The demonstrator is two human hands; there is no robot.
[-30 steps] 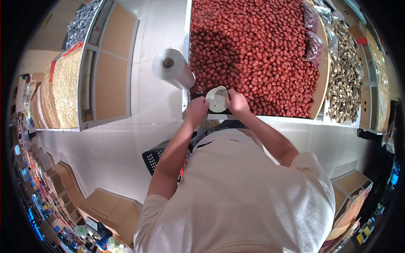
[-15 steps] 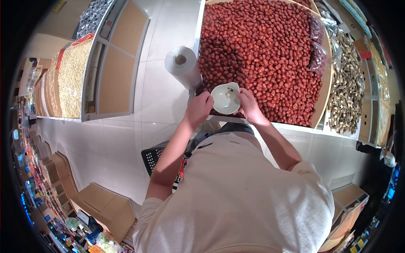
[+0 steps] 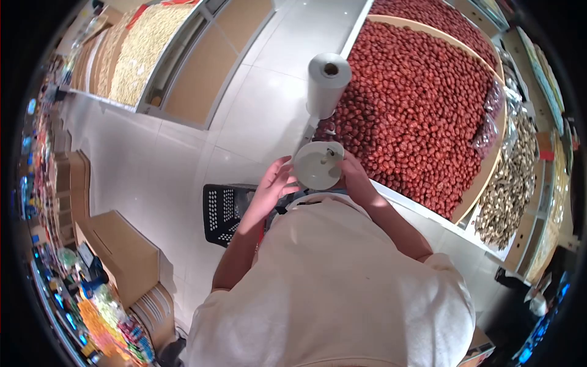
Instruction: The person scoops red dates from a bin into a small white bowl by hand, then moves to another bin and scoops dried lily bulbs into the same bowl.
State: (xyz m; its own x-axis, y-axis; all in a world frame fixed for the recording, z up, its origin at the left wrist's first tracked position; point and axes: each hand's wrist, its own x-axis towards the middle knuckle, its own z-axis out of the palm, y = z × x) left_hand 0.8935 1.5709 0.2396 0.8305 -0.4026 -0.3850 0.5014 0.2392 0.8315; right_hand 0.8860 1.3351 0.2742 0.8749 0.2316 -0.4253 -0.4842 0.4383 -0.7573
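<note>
A white scoop-like bowl [image 3: 317, 171] is in front of my body, at the near left corner of the red date bin. A small dark spot and a pale bit show inside it near the rim. My right hand [image 3: 358, 181] grips the bowl's right side, its fingertips partly hidden. On the other side, my left hand [image 3: 273, 186] has its fingers spread near the bowl's left rim and holds nothing. Beyond the bowl, the red dates [image 3: 416, 116] fill a wide bin.
A roll of clear plastic bags [image 3: 324, 95] stands upright at the bin's left edge. Below my left forearm is a black perforated basket [image 3: 223, 211]. Dried mushroom slices [image 3: 510, 183] lie to the right, a pale grain display [image 3: 147, 52] at upper left, a cardboard box [image 3: 119, 251] at lower left.
My view has turned, so the bin now sits tilted and further right. My left hand has come off the bowl and spread its fingers; the bowl stays in my right hand, drawn closer to my body.
</note>
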